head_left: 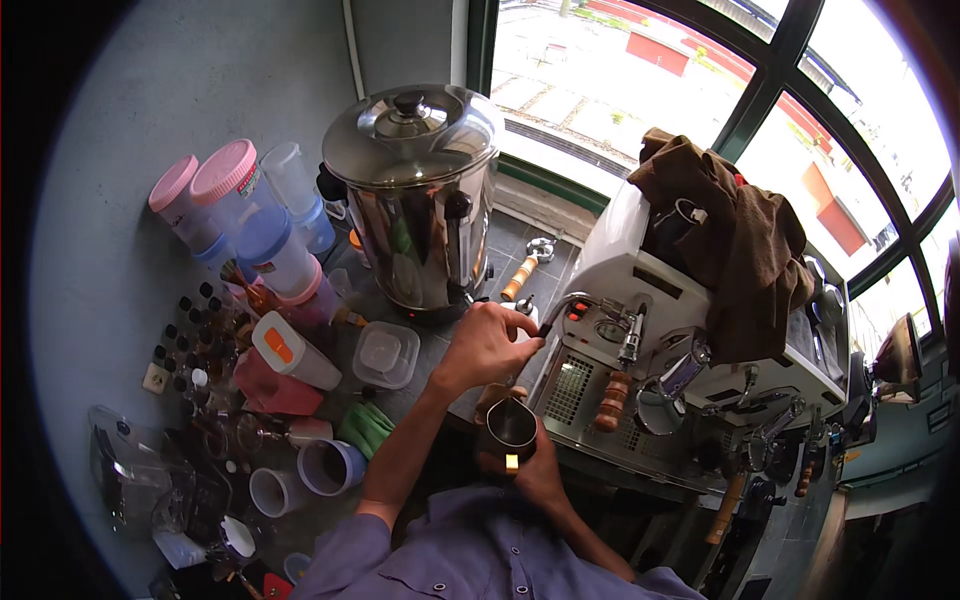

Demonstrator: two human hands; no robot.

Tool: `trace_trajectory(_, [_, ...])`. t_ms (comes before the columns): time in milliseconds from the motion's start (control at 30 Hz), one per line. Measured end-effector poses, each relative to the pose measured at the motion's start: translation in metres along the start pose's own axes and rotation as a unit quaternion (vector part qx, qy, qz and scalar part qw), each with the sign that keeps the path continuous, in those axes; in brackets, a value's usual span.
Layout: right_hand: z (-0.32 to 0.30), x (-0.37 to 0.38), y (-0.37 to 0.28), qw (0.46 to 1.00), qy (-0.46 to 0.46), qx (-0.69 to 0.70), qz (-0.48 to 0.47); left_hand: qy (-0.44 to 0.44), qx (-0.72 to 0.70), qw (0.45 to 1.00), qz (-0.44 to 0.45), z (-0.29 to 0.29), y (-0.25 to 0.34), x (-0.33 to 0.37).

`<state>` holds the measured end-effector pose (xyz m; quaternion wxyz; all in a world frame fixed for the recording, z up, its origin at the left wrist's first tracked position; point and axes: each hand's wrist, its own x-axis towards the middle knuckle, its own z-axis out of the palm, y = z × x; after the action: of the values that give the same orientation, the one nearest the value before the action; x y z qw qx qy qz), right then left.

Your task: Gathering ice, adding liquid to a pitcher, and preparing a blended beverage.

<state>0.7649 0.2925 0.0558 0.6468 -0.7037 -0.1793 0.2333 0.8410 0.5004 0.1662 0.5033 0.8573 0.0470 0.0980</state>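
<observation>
Milk pitcher (512, 424), metal: right hand (537, 464) wrapped round it, before the espresso machine (685, 308). Steam wand (557, 309): left hand (488, 346) pinched on its grip. Step, apparently: aligning wand with pitcher. Next move calls for steady pitcher, controlled wand angle. Contents: cannot tell.

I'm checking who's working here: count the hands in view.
2: the left hand grips the curved wand by the espresso machine; the right hand holds the metal pitcher. No third hand shows.

An espresso machine (668, 284) (plus steel urn (410, 235)) marks a coffee bar
</observation>
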Motion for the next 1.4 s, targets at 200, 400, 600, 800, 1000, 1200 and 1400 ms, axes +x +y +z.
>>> trace_trajectory(200, [0.035, 0.027, 0.008, 0.995, 0.088, 0.049, -0.008, -0.076, 0.069, 0.995, -0.014, -0.013, 0.009, 0.009])
trace_trajectory(400, [0.032, 0.055, 0.009, 0.980, 0.163, -0.010, -0.110, -0.072, 0.067, 0.995, 0.028, -0.014, 0.001, 0.013])
trace_trajectory(600, [0.008, 0.062, 0.004, 0.968, 0.209, 0.006, -0.135, -0.073, 0.024, 0.996, 0.037, 0.000, -0.017, 0.017])
trace_trajectory(800, [-0.020, 0.067, 0.008, 0.958, 0.225, -0.100, -0.145, -0.031, 0.004, 0.996, 0.079, 0.039, -0.041, 0.017])
trace_trajectory(1000, [-0.042, 0.071, 0.039, 0.958, 0.230, -0.075, -0.156, -0.037, 0.017, 0.999, 0.028, 0.056, -0.031, 0.017])
trace_trajectory(1200, [-0.044, 0.078, 0.034, 0.936, 0.280, -0.091, -0.193, 0.020, -0.027, 0.998, 0.045, 0.064, -0.039, 0.012])
trace_trajectory(1400, [-0.056, 0.068, 0.041, 0.946, 0.216, -0.170, -0.172, 0.080, -0.025, 0.971, 0.225, 0.057, 0.027, -0.064])
